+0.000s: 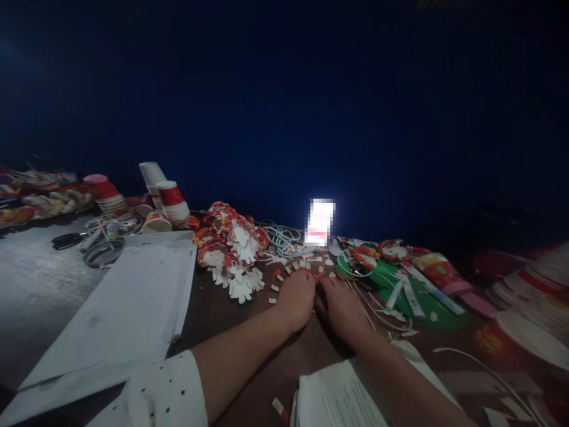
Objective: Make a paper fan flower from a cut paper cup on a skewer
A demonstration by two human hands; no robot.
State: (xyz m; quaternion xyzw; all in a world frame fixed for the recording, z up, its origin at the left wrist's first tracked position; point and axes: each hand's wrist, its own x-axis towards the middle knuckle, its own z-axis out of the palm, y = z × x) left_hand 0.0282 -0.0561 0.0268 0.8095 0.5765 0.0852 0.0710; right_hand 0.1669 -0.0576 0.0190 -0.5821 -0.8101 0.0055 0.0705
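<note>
Resting knuckles-up on the dark table (pixel 213 320), your left hand (pixel 297 298) and right hand (pixel 340 306) touch side by side; whether either grip pinches anything, you cannot tell. Small red-and-white paper strips (pixel 318 273) lie just beyond both fingertips, scattered, flat, thin. White cut-paper flower shapes (pixel 237 252) sit forward-left, nearer your left hand.

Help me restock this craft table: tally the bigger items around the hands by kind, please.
Stacks of red-and-white paper cups: 3
Scissors: 1
Heaps of cut paper flowers: 1
Green mats: 1
Coiled blue cords: 1
Lit phones: 1
Total: 8
The left hand and right hand meet over small paper scraps, too many to count.
</note>
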